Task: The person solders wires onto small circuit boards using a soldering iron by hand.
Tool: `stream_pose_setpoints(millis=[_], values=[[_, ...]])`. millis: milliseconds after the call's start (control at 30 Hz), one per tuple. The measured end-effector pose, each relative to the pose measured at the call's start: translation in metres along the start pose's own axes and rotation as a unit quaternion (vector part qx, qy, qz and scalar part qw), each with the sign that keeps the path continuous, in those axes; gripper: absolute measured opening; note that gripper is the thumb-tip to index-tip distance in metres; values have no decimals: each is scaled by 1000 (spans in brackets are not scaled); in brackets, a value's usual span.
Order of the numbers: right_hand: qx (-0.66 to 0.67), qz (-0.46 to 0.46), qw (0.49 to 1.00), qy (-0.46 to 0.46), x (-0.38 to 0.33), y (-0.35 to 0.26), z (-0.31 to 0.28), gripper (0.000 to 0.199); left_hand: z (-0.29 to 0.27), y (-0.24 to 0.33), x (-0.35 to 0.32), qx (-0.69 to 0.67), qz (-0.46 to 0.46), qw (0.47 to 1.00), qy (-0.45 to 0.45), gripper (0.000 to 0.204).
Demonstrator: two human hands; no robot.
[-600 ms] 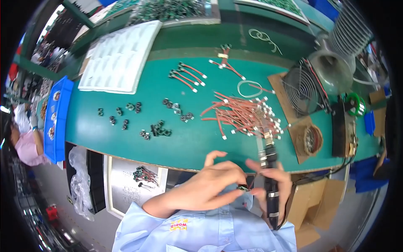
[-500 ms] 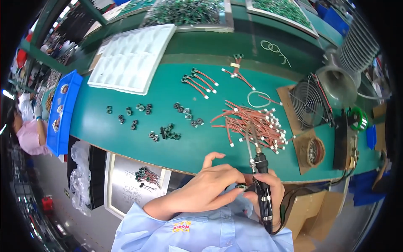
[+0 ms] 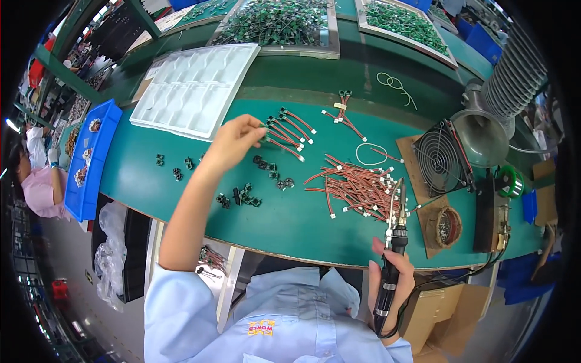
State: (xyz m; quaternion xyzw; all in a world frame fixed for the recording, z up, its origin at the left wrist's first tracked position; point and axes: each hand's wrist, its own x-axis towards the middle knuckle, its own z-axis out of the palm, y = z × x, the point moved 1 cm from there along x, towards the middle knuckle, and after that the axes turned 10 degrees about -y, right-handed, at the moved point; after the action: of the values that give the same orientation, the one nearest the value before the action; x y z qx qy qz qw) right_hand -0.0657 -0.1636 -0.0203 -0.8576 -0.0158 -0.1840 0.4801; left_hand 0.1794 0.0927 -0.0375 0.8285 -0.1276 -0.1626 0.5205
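Observation:
My left hand (image 3: 237,140) reaches over the green table. Its fingertips are closed at the board end of a red wire lead (image 3: 285,149); the small circuit board there is mostly hidden by the fingers. This lead lies at the near side of a row of similar wired boards (image 3: 293,121), white connectors toward the right. My right hand (image 3: 396,279) grips a black soldering iron (image 3: 389,275) with a thin feed tube alongside. The iron's tip points away from me, beside the pile of red wire leads (image 3: 357,187). Several loose small boards (image 3: 246,195) lie nearer to me.
A white moulded tray (image 3: 187,91) lies at the back left, a blue bin (image 3: 94,160) at the left edge. To the right stand a fan (image 3: 442,151), a round tip-cleaning pot (image 3: 448,228), a solder reel (image 3: 511,181) and a fume hose (image 3: 514,78). An open drawer (image 3: 230,284) sits below the table edge.
My left hand has moved from beside the iron up and left to the row, where another wired board now lies. The iron in my right hand has moved slightly right, away from my body.

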Motion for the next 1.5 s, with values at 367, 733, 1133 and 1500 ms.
stream_pose_setpoints(millis=[367, 733, 1133, 1500], values=[[38, 40, 998, -39, -10, 16, -6, 36, 99, 33, -42, 335, 227, 914, -13, 17], [31, 9, 998, -53, -11, 13, -6, 36, 121, 31, -19, 343, 202, 917, -30, 15], [59, -39, 996, -46, 20, 13, 6, 35, 110, 43, -66, 303, 194, 933, 15, 14], [23, -44, 998, -42, 18, 13, 5, 35, 124, 45, -64, 413, 252, 875, -19, 15]])
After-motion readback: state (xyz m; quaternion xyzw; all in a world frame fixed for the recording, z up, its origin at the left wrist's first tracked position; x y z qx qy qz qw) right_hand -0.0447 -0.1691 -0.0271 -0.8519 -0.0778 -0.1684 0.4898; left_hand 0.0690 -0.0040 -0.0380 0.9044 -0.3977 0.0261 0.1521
